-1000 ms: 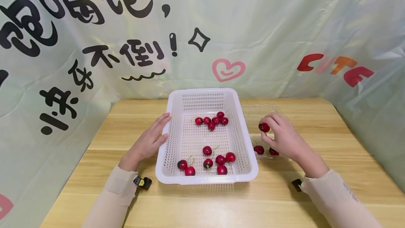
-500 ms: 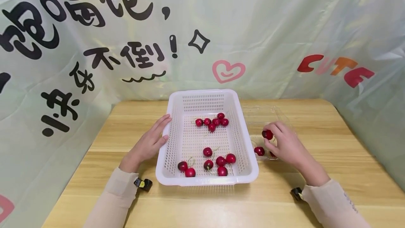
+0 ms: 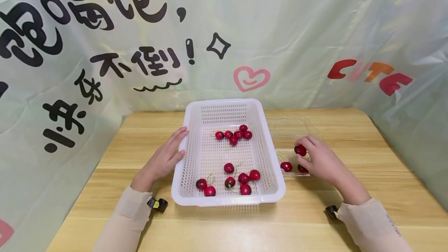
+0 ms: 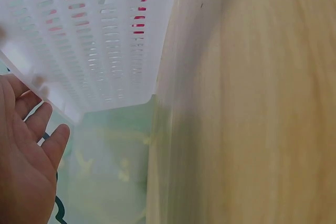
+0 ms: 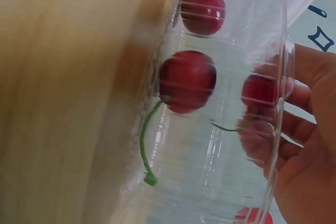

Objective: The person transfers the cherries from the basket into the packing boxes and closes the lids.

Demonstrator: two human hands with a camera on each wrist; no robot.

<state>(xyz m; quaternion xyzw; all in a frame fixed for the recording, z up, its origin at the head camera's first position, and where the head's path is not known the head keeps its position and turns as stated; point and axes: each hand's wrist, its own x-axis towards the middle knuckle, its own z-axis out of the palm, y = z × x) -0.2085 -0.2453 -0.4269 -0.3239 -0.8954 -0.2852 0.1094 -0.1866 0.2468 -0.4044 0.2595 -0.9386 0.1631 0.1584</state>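
Shifted slightly rightward and down, one cherry is pinched by the right hand at the clear box; the white basket is touched by the left hand, fingers extended. Placing seems under way; gentle lowering and release would be called for.

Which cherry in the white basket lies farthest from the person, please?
The back cherry in the rear cluster, nearest the basket's far wall; the others lie closer.
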